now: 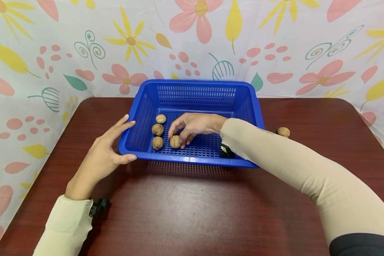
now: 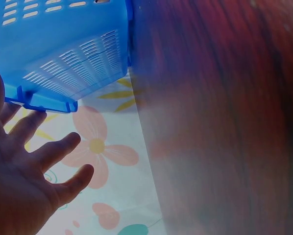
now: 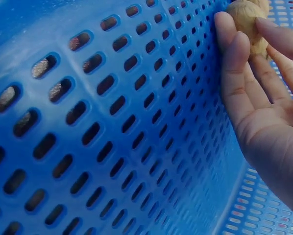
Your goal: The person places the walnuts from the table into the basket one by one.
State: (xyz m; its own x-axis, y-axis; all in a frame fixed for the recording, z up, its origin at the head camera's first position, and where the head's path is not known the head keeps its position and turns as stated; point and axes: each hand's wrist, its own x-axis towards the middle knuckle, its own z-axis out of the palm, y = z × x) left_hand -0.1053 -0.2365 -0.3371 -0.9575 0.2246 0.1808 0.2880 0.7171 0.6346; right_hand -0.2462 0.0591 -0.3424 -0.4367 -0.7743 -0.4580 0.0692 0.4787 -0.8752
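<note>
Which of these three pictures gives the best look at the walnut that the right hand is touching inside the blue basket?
The head view: the round tan walnut shows under the right hand on the floor of the blue perforated plastic basket, beside three others. The right wrist view shows only part of it behind fingertips. The left wrist view shows none.

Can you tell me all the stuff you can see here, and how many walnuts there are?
walnuts in basket: four, tan, on the basket floor at its left end
walnut on table: one, tan, right of the basket
basket: one, blue, perforated, on the table's far middle
table: one, dark reddish brown
backdrop: one, white with pink and yellow flowers, behind and beside the table
left hand: open, touching the basket's left front corner
right hand: in the basket, fingers on the nearest walnut
</note>
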